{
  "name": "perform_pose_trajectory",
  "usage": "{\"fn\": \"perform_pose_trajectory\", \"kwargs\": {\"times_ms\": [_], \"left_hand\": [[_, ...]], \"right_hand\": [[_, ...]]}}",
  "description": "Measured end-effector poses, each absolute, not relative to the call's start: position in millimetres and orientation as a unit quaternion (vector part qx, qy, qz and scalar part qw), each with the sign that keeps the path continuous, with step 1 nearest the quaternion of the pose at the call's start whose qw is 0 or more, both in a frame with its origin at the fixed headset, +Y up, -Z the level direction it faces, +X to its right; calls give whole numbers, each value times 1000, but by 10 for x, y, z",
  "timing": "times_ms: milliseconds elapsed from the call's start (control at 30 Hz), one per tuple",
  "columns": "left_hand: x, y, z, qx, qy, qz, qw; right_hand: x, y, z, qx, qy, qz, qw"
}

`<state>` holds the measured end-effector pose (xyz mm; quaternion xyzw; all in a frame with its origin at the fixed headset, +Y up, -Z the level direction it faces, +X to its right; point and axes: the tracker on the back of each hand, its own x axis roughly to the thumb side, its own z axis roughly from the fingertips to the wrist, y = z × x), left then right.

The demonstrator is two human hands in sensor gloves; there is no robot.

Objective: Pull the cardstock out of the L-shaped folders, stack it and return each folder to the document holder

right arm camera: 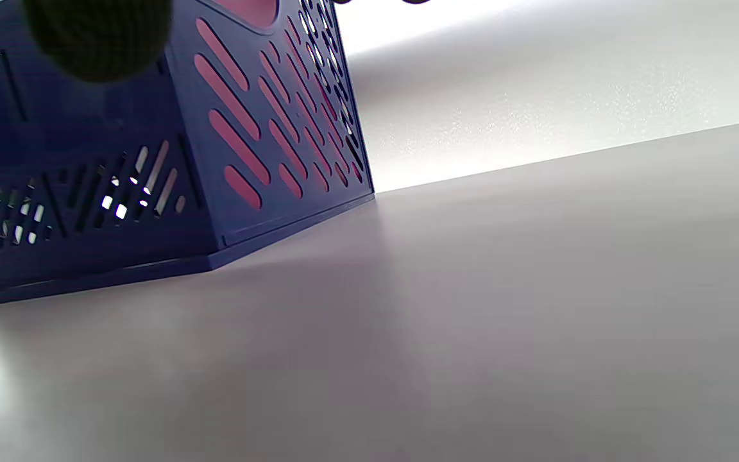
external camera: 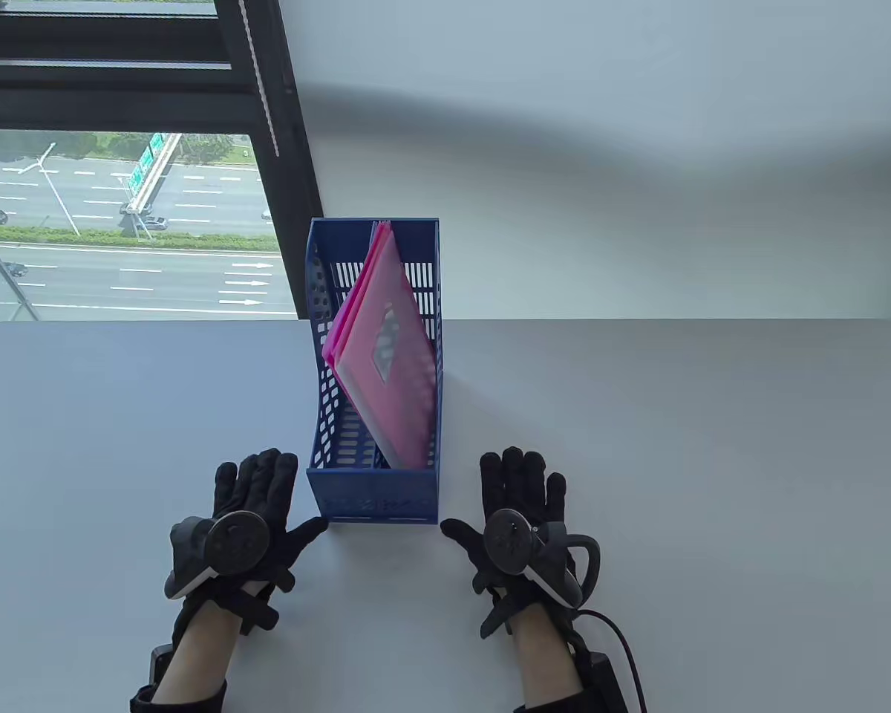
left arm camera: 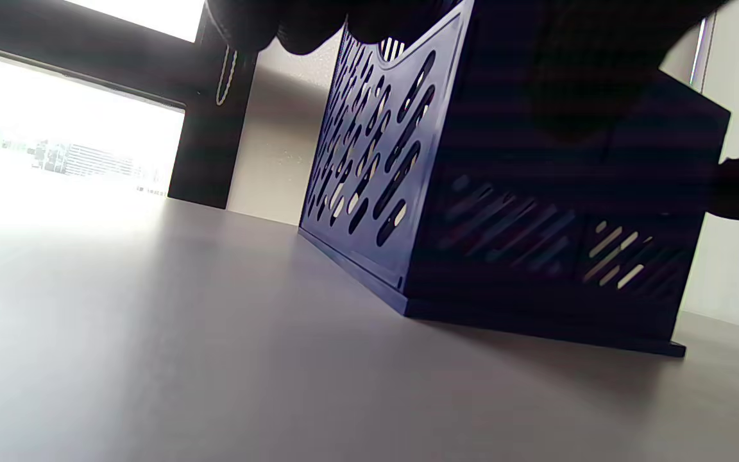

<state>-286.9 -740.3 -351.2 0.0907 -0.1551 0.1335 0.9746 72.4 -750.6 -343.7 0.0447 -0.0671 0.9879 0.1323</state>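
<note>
A blue slotted document holder (external camera: 325,416) stands upright at the middle of the table. Pink translucent L-shaped folders (external camera: 386,349) lean inside it against its right wall; their pink shows through the slots (right arm camera: 241,135) in the right wrist view. My left hand (external camera: 256,505) lies flat on the table just left of the holder's near corner, fingers straight, thumb reaching toward the corner. My right hand (external camera: 516,497) lies flat just right of the holder, fingers straight, thumb pointing at it. Neither hand holds anything. In the left wrist view the holder (left arm camera: 491,192) fills the middle.
The grey table (external camera: 676,460) ends at a white wall (external camera: 601,148) behind the holder. A dark window frame (external camera: 282,148) rises at the back left. A cable (external camera: 624,639) trails from my right wrist toward the bottom edge.
</note>
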Motion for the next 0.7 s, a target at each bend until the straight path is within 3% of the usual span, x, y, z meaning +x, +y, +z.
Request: {"fn": "perform_pose_trajectory", "kwargs": {"times_ms": [367, 567, 700], "left_hand": [[-2876, -7383, -3507, 98, -158, 140, 972], [-2866, -7377, -3509, 101, -162, 143, 971], [-2864, -7379, -3510, 101, -163, 140, 971]], "right_hand": [[786, -7458, -3410, 38, -116, 983, 136], [787, -7201, -3270, 9, -239, 958, 158], [624, -7002, -3262, -3, -225, 960, 167]]}}
